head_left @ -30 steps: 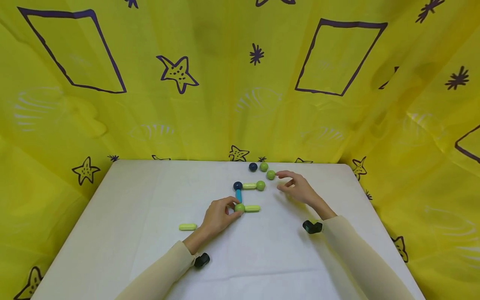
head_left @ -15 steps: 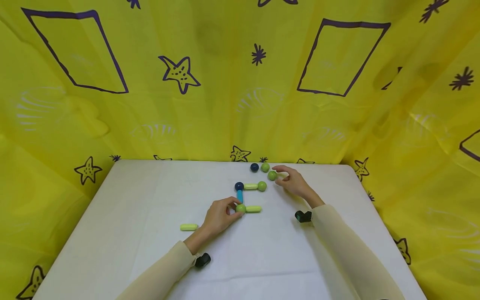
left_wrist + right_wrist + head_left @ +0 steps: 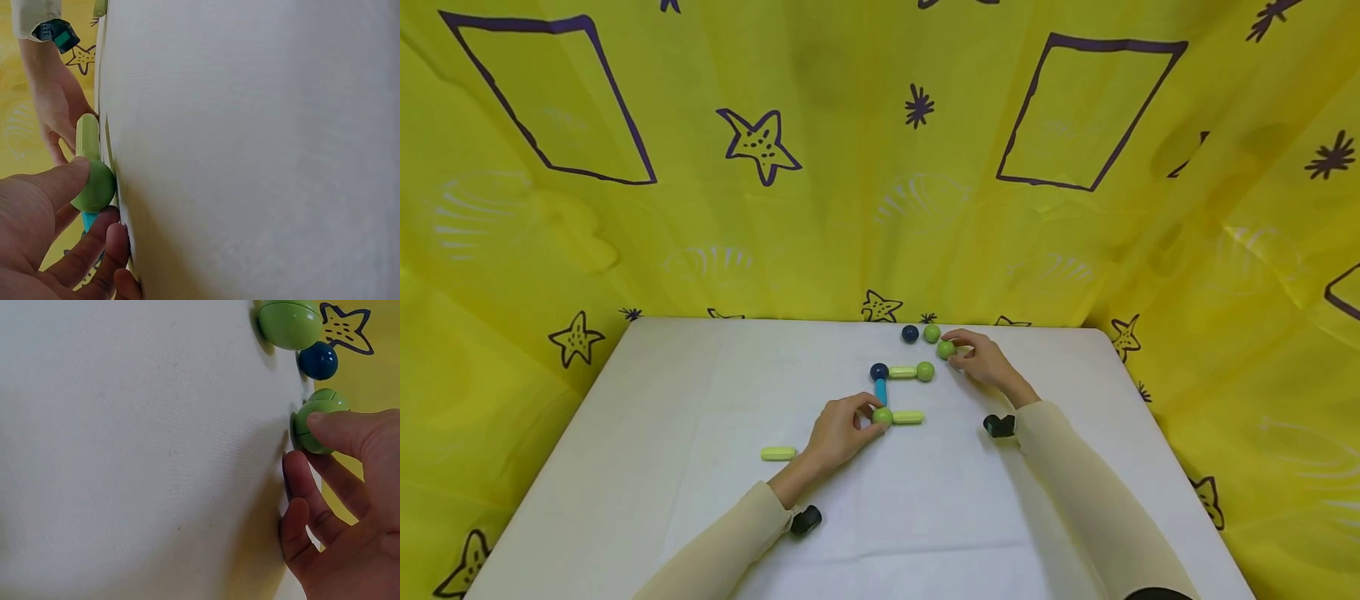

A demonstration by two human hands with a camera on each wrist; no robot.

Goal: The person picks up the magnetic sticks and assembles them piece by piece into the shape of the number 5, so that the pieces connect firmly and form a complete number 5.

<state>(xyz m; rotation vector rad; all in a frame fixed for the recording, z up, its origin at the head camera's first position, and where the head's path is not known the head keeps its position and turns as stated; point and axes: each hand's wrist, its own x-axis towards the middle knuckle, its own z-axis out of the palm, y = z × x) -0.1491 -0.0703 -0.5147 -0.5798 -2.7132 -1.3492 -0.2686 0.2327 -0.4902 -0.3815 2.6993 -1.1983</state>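
My left hand [image 3: 842, 429] pinches a green ball [image 3: 882, 416] between thumb and fingers on the white table. From that ball a yellow-green rod [image 3: 909, 417] points right, and a blue rod [image 3: 881, 392] runs back to a dark blue ball [image 3: 878, 372]. Another yellow-green rod [image 3: 902, 372] joins the dark ball to a green ball [image 3: 926, 372]. At the back right, my right hand [image 3: 985, 363] has thumb and forefinger around a loose green ball [image 3: 306, 434]; its other fingers rest near the tabletop in the right wrist view.
Beside the right hand's ball lie a loose green ball [image 3: 932, 333] and a dark blue ball [image 3: 910, 333], near the table's back edge. A separate yellow-green rod [image 3: 778, 453] lies left of the left forearm. A yellow curtain [image 3: 850, 208] hangs behind the white table [image 3: 685, 400].
My right hand has moved left onto the loose green ball, its thumb and forefinger closing around it. My left hand keeps its pinch on the other green ball in the same place.
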